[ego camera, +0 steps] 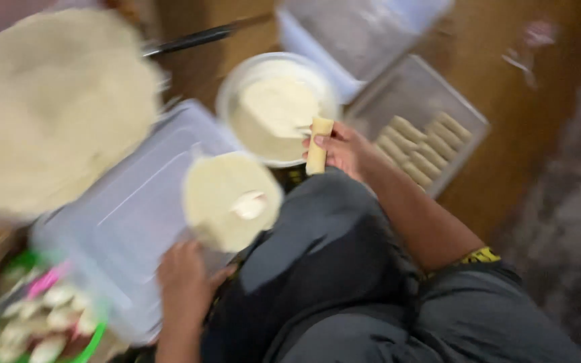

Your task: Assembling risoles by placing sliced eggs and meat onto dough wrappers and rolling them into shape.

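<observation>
Head view, right hand: your right hand (344, 149) is clamped on a rolled pale wrapper (318, 144), held upright against the rim of the white bowl (237, 91).
Head view, left hand: your left hand (184, 279) rests at the near edge of the translucent bin lid (122, 222), fingers curled by the rim; the blur does not show whether it grips anything.
Head view, flat wrapper: a round wrapper (226, 198) lies on the lid with a dab of pale filling (249, 204) near its right side.
Head view, technique: keep the roll pinched firmly at its seam and dip only its end, so that, by judgement, it does not unwind.
Head view, finished pieces: a clear tray (408, 91) to your right holds two rows of rolls (421, 148).
Head view, stack: a large heap of wrappers (48, 107) sits far left.
Head view, packages: a green-rimmed basket (95, 336) at lower left holds pale pieces and something pink; no legible labels show.
</observation>
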